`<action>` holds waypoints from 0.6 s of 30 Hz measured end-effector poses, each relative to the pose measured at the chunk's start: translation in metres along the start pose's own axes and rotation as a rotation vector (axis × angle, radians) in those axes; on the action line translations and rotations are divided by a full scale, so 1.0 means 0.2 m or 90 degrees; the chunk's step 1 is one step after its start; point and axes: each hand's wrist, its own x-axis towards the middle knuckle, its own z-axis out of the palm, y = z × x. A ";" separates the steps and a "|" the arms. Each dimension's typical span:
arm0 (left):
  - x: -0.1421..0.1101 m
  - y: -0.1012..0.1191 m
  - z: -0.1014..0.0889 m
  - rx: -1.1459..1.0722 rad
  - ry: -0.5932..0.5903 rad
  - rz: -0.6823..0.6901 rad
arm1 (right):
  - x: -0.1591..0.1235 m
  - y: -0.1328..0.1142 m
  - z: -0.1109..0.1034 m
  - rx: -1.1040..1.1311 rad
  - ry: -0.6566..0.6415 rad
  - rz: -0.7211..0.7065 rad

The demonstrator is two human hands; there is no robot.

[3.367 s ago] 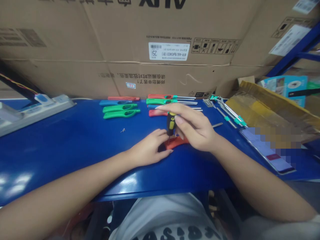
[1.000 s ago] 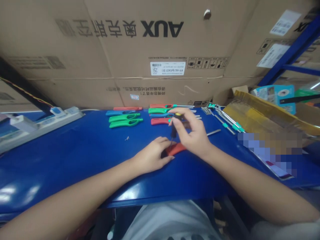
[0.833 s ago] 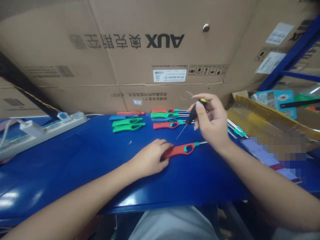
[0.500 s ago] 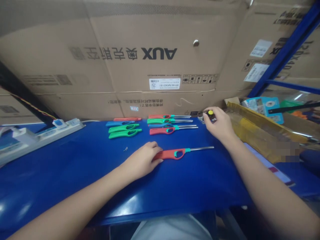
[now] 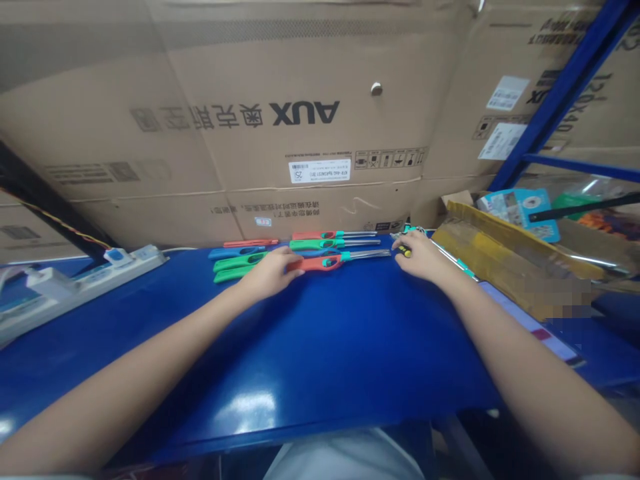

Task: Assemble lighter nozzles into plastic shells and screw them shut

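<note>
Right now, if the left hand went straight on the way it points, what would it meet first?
Probably the blue lighter just beyond the red lighter that the left hand holds; how close it lies is unclear.

Two hands [image 5: 273, 270] [image 5: 420, 257], one screwdriver [image 5: 405, 251]

Blue table [image 5: 320, 347]: moderately lit and glossy; white glare near its front edge, another patch at the far left; light seems to fall from above; deep shadow below the edge
Cardboard [image 5: 240, 160]: dull, fairly even light; large print legible, fine print mushy
Lighters [image 5: 316, 265]: metal tubes [image 5: 367, 255] catch thin highlights; detail slightly soft
Blue rack [image 5: 552, 107] and power strip [image 5: 107, 277]: stretched and slanting from wide-angle distortion
Phone [image 5: 530, 323]: partly masked by blocky pixelation
</note>
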 end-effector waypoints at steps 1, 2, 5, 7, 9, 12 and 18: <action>0.01 -0.01 0.01 0.004 0.003 0.001 | -0.01 0.00 0.01 -0.007 -0.016 0.007; 0.03 -0.01 0.03 0.008 0.007 0.001 | -0.01 0.00 0.01 -0.014 -0.031 0.014; 0.06 -0.03 0.06 0.014 0.016 0.001 | -0.03 -0.01 0.03 -0.036 -0.076 0.036; 0.07 -0.03 0.07 0.014 0.023 -0.005 | -0.04 -0.02 0.03 -0.051 -0.108 0.045; 0.08 -0.04 0.07 0.013 0.032 -0.013 | -0.05 -0.03 0.02 -0.066 -0.143 0.046; 0.08 -0.05 0.08 0.014 0.044 -0.020 | -0.06 -0.05 0.00 -0.089 -0.190 0.042; 0.06 -0.02 0.08 0.047 0.066 -0.025 | -0.06 -0.06 0.00 -0.121 -0.188 0.026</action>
